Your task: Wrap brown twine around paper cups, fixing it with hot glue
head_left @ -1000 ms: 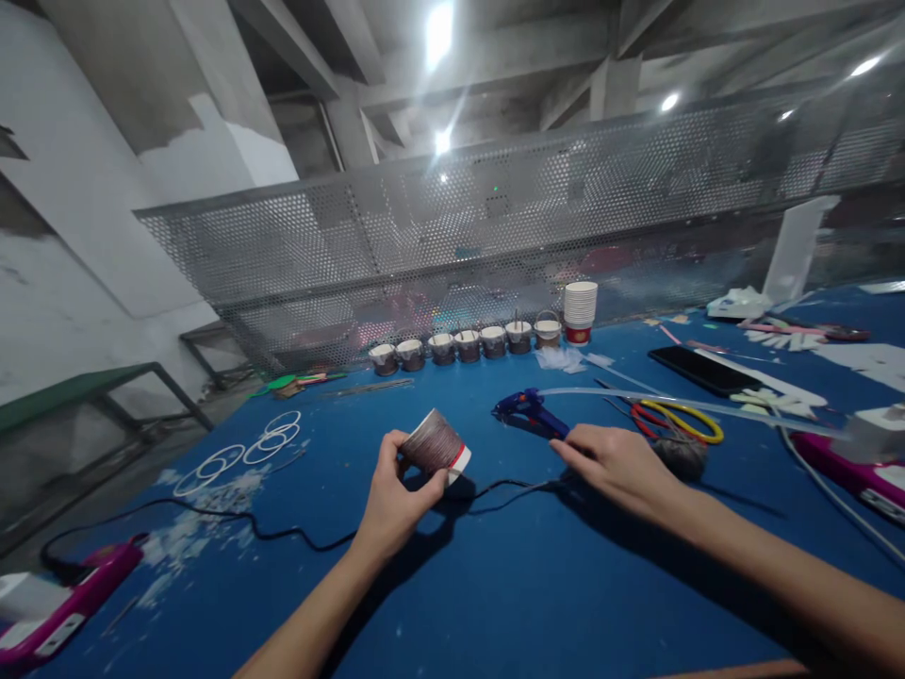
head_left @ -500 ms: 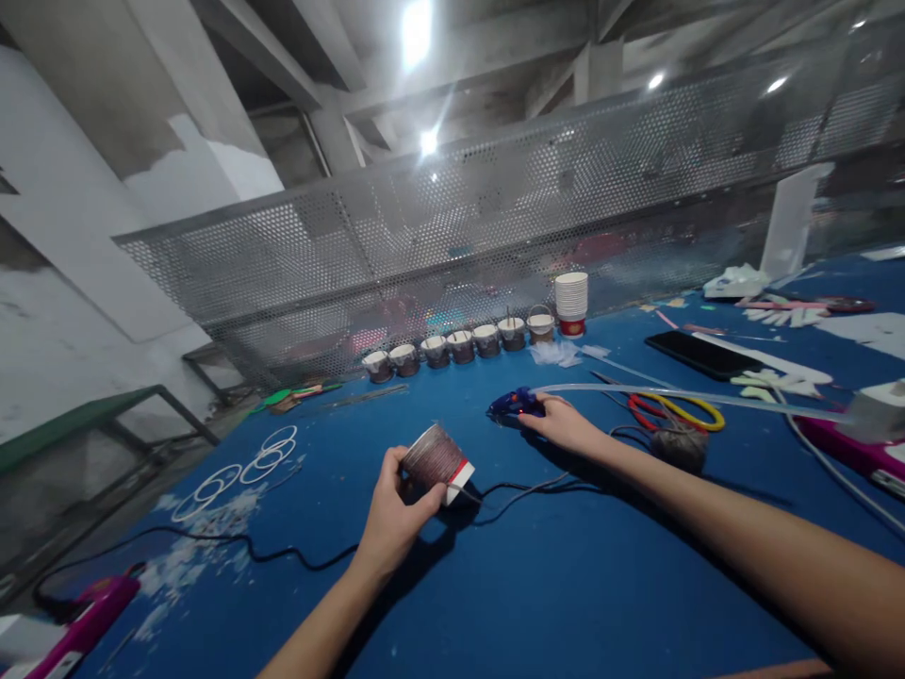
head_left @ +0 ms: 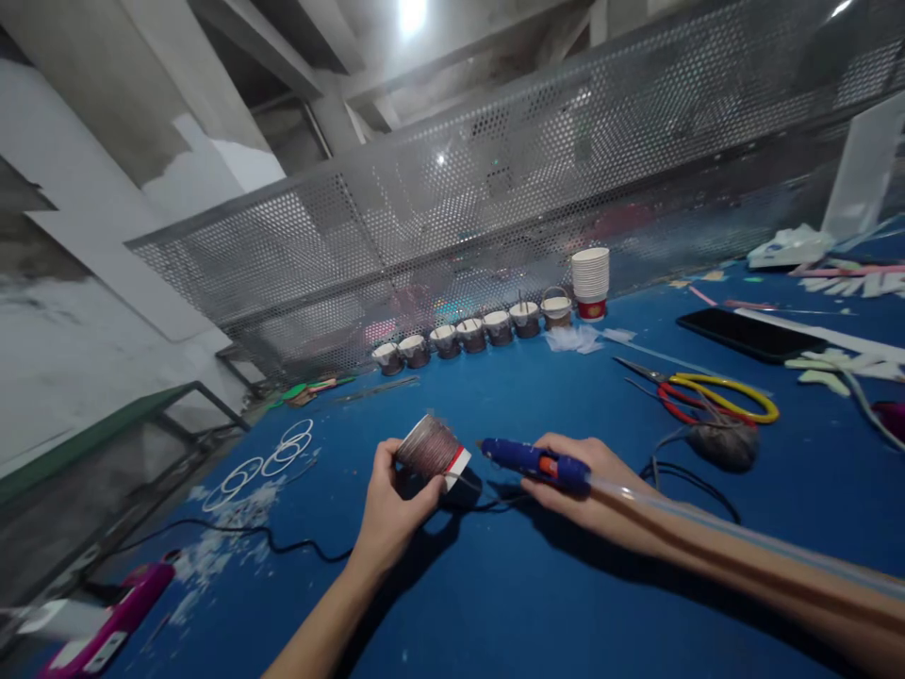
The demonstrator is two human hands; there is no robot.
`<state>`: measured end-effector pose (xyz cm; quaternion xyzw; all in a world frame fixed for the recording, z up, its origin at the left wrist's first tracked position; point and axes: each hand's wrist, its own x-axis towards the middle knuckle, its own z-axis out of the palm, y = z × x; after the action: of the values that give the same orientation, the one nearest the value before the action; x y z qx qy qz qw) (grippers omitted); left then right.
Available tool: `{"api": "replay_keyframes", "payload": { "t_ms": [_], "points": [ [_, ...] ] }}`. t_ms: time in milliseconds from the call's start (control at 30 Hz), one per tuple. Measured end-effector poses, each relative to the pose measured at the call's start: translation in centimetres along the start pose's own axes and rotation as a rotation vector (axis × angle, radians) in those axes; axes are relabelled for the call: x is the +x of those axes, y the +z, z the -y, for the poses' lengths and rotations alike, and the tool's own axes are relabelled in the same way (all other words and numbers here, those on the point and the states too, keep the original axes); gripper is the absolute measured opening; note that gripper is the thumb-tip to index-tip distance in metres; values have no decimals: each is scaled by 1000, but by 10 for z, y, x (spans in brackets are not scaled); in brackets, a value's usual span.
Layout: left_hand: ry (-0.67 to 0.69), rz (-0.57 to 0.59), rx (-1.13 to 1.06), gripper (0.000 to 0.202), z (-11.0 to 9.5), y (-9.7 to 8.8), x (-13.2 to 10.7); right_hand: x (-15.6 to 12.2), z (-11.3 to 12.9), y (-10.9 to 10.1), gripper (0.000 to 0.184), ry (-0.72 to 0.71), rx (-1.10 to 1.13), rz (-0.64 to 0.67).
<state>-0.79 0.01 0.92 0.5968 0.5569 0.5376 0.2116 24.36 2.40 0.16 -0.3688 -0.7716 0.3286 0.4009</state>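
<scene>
My left hand (head_left: 398,505) grips a paper cup (head_left: 433,447) tilted on its side, most of its wall wound with grey-brown yarn. A band of red and white shows bare at one end, and a loose strand trails off there. Just right of the cup, my right hand (head_left: 576,481) is closed around a blue hot glue gun (head_left: 534,460). The gun's nozzle points at the cup, a small gap apart from it. A long clear glue stick runs out of the gun's back, over my right forearm.
Several yarn-wrapped cups (head_left: 471,335) stand in a row at the back, beside a stack of paper cups (head_left: 591,281). Scissors (head_left: 707,391), a yarn ball (head_left: 725,443) and a phone (head_left: 749,335) lie right. White rings (head_left: 287,448) and a magenta power strip (head_left: 120,618) are left.
My right hand has lifted the glue gun from farther back on the table and brought it nearer, its nozzle now close to the cup. My left hand still holds the cup.
</scene>
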Motion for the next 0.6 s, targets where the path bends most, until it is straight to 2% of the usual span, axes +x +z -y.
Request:
{"api": "replay_keyframes", "payload": {
  "t_ms": [100, 267, 433, 600],
  "points": [
    [-11, -16, 72, 30, 3, 3, 0, -8, 3, 7, 18, -63, -31, 35],
    [-9, -43, 134, 30, -1, 10, -4, -11, 4, 14, 19, -27, -84, 71],
    [1, -44, 152, 30, -6, 14, -7, -12, 6, 16, 19, -61, -125, 56],
    [67, -37, 178, 27, -10, 17, -9, -13, 6, 16, 21, -64, -164, 93]
  ]
}}
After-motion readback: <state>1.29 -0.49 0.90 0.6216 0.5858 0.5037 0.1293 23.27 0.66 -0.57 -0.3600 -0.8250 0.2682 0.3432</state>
